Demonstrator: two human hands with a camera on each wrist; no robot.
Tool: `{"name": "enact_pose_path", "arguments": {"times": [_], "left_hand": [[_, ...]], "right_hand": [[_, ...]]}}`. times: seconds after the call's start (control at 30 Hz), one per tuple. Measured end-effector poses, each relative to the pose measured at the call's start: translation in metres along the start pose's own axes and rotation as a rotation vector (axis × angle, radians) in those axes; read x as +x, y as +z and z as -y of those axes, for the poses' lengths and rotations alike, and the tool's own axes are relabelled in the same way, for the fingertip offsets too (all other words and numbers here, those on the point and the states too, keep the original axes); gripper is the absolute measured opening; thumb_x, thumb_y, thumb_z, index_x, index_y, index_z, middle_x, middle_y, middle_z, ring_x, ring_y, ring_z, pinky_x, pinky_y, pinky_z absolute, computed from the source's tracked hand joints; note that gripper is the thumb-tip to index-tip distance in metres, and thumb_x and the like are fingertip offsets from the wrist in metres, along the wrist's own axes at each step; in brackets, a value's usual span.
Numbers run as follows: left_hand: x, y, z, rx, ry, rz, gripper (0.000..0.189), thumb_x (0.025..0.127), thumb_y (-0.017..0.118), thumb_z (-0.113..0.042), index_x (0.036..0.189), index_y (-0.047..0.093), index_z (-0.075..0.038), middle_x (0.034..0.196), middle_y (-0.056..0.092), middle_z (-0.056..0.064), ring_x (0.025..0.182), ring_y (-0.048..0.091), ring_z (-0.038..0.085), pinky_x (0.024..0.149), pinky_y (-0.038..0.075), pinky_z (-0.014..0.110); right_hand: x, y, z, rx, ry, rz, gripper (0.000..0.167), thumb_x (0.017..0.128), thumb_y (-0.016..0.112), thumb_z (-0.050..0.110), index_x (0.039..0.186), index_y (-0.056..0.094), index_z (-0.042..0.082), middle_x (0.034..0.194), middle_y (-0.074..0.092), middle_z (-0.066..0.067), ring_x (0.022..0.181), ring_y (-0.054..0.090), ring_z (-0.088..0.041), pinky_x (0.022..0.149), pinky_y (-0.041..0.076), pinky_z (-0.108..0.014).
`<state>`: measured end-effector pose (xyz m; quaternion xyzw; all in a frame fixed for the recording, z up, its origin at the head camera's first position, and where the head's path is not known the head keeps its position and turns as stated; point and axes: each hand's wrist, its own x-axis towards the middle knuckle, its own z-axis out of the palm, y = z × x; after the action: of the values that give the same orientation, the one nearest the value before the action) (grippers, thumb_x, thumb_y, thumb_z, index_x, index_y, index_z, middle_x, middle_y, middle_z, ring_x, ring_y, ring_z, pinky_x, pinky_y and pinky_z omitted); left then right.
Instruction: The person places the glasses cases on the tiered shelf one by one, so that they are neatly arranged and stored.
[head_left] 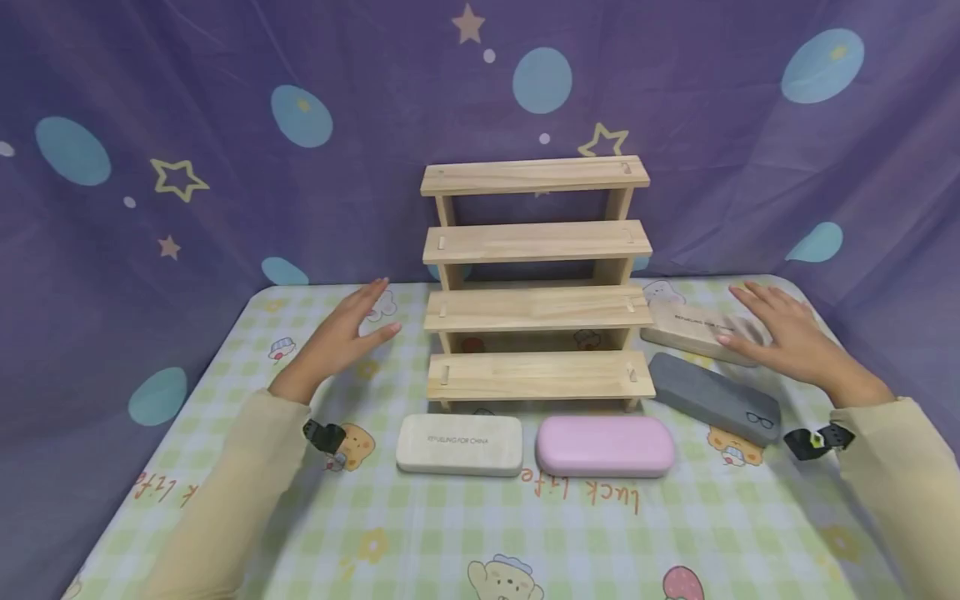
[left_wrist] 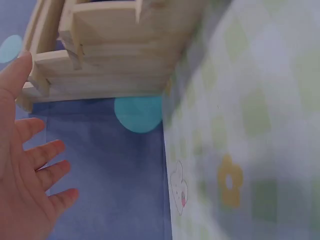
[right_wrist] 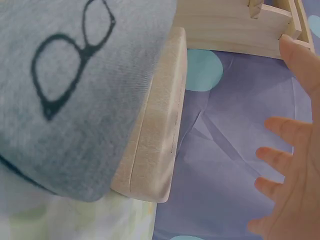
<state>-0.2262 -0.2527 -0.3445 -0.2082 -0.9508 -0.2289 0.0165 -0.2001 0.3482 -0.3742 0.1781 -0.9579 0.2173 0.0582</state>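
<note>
My left hand [head_left: 343,335] hovers over the table left of a stepped wooden rack [head_left: 540,310], fingers spread and holding nothing. On the far right, my right hand [head_left: 787,333] is held with its fingers apart, overlapping a beige glasses case [head_left: 693,327] in the head view. Just in front of that case lies a grey glasses case [head_left: 712,397] with a spectacles drawing, seen large in the right wrist view. A white glasses case [head_left: 459,445] and a pink glasses case [head_left: 605,447] lie side by side before the rack, whose four tiers bear nothing.
A green-and-white checked tablecloth [head_left: 420,533] with cartoon prints covers the table. Behind it hangs a purple curtain [head_left: 360,208] with stars and blue ovals. Small black devices are strapped at both wrists.
</note>
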Motion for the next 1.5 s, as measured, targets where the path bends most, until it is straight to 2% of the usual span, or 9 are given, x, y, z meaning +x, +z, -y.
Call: {"name": "enact_pose_path", "arguments": {"times": [0.23,0.47,0.57,0.77,0.93,0.97,1.07,1.2,1.5], "left_hand": [[-0.004,0.005,-0.008,-0.187,-0.026,-0.072,0.077,0.091,0.061,-0.039,0.152,0.018,-0.019,0.155,0.021,0.014,0.134,0.032,0.039,0.108,0.027,0.059],[-0.005,0.012,-0.012,-0.380,0.056,-0.166,0.074,0.088,0.068,-0.016,0.149,0.027,-0.010,0.151,0.031,0.014,0.138,0.029,0.032,0.110,0.027,0.053],[-0.005,0.017,-0.016,-0.446,0.055,-0.181,0.073,0.087,0.068,-0.008,0.148,0.029,-0.008,0.150,0.033,0.014,0.138,0.029,0.031,0.112,0.026,0.051],[-0.011,0.013,-0.044,-0.513,0.047,-0.190,0.069,0.086,0.067,-0.001,0.144,0.030,0.006,0.147,0.033,0.024,0.135,0.031,0.038,0.112,0.026,0.051],[-0.010,0.014,-0.056,-0.541,0.020,-0.203,0.067,0.084,0.066,0.004,0.142,0.032,0.009,0.146,0.034,0.025,0.135,0.031,0.038,0.112,0.027,0.048],[-0.009,0.015,-0.056,-0.543,0.013,-0.201,0.067,0.085,0.066,0.003,0.142,0.032,0.009,0.146,0.034,0.025,0.136,0.031,0.038,0.112,0.027,0.048],[-0.008,0.019,-0.055,-0.563,-0.008,-0.198,0.067,0.084,0.067,0.002,0.142,0.032,0.008,0.146,0.034,0.024,0.136,0.030,0.037,0.112,0.027,0.047],[-0.006,0.023,-0.054,-0.618,-0.011,-0.212,0.067,0.084,0.067,0.004,0.141,0.034,0.008,0.146,0.034,0.024,0.136,0.030,0.036,0.112,0.027,0.049],[0.003,0.027,-0.062,-0.700,0.017,-0.237,0.063,0.083,0.066,0.008,0.138,0.037,0.011,0.143,0.038,0.026,0.134,0.034,0.037,0.110,0.030,0.049]], "right_hand": [[-0.001,-0.003,0.001,0.078,-0.065,-0.016,0.074,0.085,0.068,0.024,0.146,0.031,0.003,0.147,0.024,-0.032,0.135,0.014,-0.052,0.105,0.002,-0.071],[-0.003,-0.004,-0.002,0.199,-0.083,-0.003,0.074,0.083,0.069,0.015,0.145,0.032,0.001,0.147,0.023,-0.033,0.135,0.015,-0.053,0.106,0.006,-0.070],[-0.004,-0.005,-0.004,0.250,-0.056,0.017,0.073,0.084,0.068,0.014,0.147,0.031,0.005,0.148,0.024,-0.031,0.137,0.014,-0.048,0.105,0.009,-0.071],[-0.007,-0.007,-0.011,0.342,0.031,0.081,0.072,0.088,0.065,0.013,0.149,0.028,0.012,0.152,0.022,-0.024,0.141,0.011,-0.029,0.103,0.012,-0.073],[-0.007,-0.008,-0.023,0.409,0.087,0.115,0.071,0.089,0.063,0.012,0.150,0.026,0.016,0.155,0.022,-0.010,0.141,0.011,-0.015,0.103,0.011,-0.073],[-0.006,-0.007,-0.025,0.419,0.085,0.115,0.071,0.089,0.063,0.011,0.150,0.026,0.015,0.154,0.023,-0.008,0.139,0.012,-0.008,0.106,0.011,-0.070],[-0.006,-0.007,-0.034,0.419,0.067,0.109,0.069,0.089,0.062,0.008,0.149,0.028,0.013,0.152,0.028,0.004,0.132,0.020,0.008,0.116,0.020,-0.034],[-0.007,-0.006,-0.043,0.435,0.059,0.106,0.069,0.090,0.061,0.007,0.150,0.026,0.012,0.150,0.029,0.013,0.126,0.026,0.014,0.092,0.027,0.001],[-0.011,0.000,-0.055,0.521,0.107,0.144,0.067,0.093,0.058,0.008,0.151,0.023,0.014,0.152,0.027,0.007,0.125,0.028,0.012,0.088,0.032,-0.005]]}}
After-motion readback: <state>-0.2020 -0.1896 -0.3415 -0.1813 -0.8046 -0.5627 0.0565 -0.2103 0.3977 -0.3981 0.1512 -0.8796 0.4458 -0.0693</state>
